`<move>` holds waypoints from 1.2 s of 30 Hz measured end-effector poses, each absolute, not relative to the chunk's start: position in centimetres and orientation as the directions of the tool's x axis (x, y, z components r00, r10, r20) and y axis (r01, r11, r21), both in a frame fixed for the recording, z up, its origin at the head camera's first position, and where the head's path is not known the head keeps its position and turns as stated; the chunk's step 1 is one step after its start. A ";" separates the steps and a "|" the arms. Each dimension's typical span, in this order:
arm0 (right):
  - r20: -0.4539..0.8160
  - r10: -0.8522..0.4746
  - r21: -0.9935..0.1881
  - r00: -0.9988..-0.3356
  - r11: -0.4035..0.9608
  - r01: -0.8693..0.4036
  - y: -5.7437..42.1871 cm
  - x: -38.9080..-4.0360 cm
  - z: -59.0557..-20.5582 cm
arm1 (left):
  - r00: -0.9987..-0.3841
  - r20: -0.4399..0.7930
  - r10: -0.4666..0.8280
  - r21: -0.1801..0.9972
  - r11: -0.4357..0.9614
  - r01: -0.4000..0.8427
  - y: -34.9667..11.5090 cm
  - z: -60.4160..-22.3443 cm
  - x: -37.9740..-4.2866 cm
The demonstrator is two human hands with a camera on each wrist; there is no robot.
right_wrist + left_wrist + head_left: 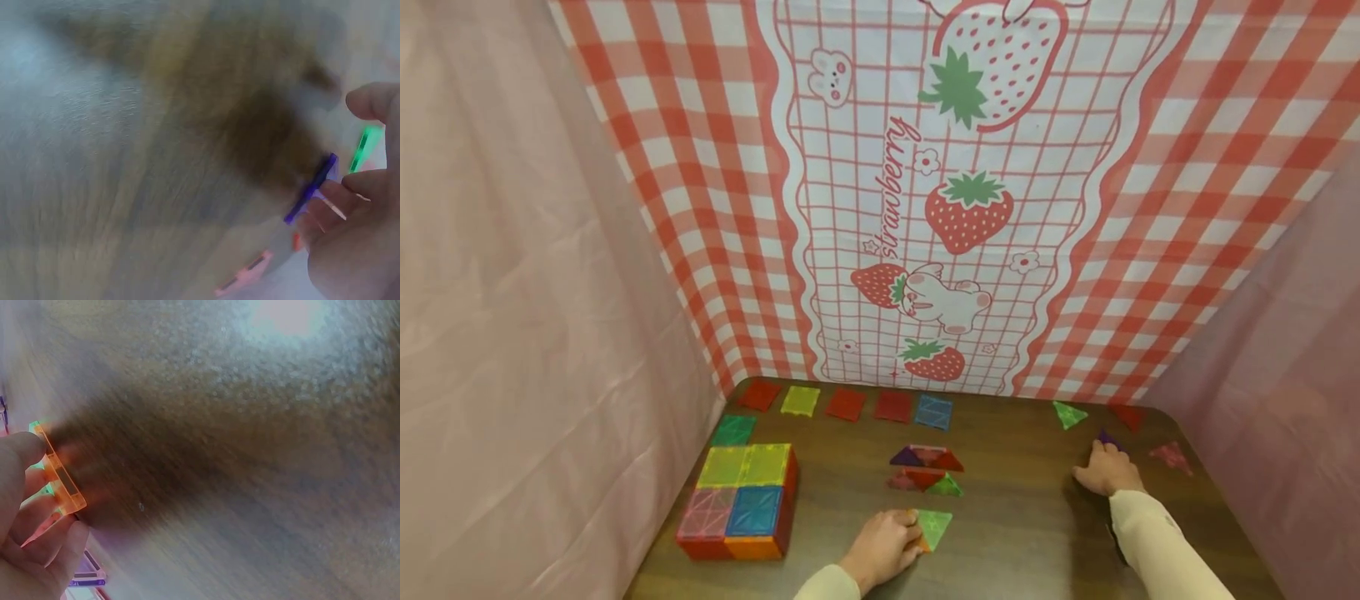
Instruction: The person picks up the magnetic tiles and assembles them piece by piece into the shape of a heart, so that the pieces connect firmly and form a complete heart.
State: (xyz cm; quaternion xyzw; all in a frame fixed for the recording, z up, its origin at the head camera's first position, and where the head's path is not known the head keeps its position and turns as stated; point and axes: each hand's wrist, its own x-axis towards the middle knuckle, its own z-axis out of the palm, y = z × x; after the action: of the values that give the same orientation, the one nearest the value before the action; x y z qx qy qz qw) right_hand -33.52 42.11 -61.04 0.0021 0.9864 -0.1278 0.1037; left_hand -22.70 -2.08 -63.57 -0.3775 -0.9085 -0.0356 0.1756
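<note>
My left hand (882,543) is low in the middle of the head view, pinching an orange magnetic triangle tile (60,478) by its edge. A light green triangle tile (936,527) lies against it, just right of the fingertips. Beyond that hand are two short rows of joined triangles: a purple, pink and red row (928,457) and a pink, red and green row (923,481). My right hand (1107,471) reaches over a purple triangle tile (312,187) at the right. Its fingers touch the tile, and the thumb stands apart from it.
Near the right hand lie a green triangle (1068,415), a red triangle (1127,416) and a pink triangle (1172,457). A box of coloured square tiles (737,502) stands at the left. Several flat squares, including a blue one (933,412), line the table's back edge before the curtain (880,317).
</note>
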 end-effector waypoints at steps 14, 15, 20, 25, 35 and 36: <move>-0.023 -0.080 -0.268 -0.997 0.961 -0.071 40.2 -30.2 -62.4 | -0.670 0.334 0.663 -0.044 0.721 0.691 -2.3 -63.0 -23.1; 0.001 -0.095 -0.256 -0.995 0.962 -0.092 39.6 -29.6 -62.7 | -0.672 0.330 0.663 -0.044 0.722 0.690 -2.3 -63.0 -23.1; 0.087 -0.147 -0.198 -0.985 0.967 -0.161 36.9 -26.8 -63.8 | -0.685 0.307 0.661 -0.037 0.727 0.686 -2.3 -63.3 -23.0; 0.172 -0.174 -0.167 -0.970 0.965 -0.202 34.7 -24.1 -64.4 | -0.686 0.314 0.656 -0.026 0.728 0.685 -2.0 -63.7 -22.8; 0.231 -0.232 -0.221 -0.945 0.933 -0.283 29.8 -20.6 -64.8 | -0.713 0.286 0.641 0.001 0.743 0.669 -1.7 -63.8 -22.4; 0.228 -0.241 -0.217 -0.943 0.932 -0.291 29.2 -20.3 -64.9 | -0.715 0.280 0.641 0.003 0.744 0.668 -1.7 -63.8 -22.3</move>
State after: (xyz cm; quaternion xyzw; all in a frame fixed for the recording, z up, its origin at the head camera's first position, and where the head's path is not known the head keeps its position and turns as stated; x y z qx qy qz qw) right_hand -20.31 29.24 -64.88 -0.1361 0.9778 -0.1246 -0.0991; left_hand -22.29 -1.68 -63.83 -0.3538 -0.9245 -0.0519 0.1318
